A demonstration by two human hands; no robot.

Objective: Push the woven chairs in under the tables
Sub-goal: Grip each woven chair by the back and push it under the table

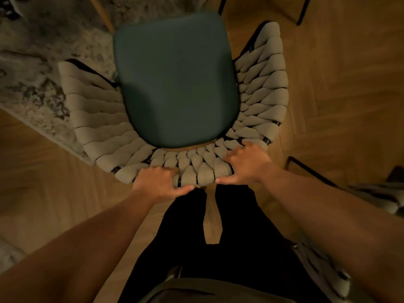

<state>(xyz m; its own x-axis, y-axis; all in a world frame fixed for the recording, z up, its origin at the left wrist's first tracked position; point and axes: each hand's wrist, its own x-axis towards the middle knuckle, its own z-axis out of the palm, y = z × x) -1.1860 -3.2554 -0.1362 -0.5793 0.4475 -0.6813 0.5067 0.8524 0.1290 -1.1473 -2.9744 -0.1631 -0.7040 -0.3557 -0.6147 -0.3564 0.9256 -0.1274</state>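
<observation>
A woven chair [262, 88] with beige knitted straps and a dark green seat cushion [175, 82] stands right in front of me, seen from above. My left hand [157, 182] grips the top of the curved backrest on the left of its middle, thumb behind the rim. My right hand [244, 165] grips the same rim a little to the right, fingers curled over the straps. The front of the seat points away from me toward a wooden table leg [102, 14]. The tabletop is out of view.
A grey patterned rug [32, 68] lies under the chair's left side, on wooden herringbone flooring [349, 95]. Another woven chair [323, 272] stands at my lower right. Black metal legs [303, 12] show at top right. My own dark-trousered legs stand behind the chair.
</observation>
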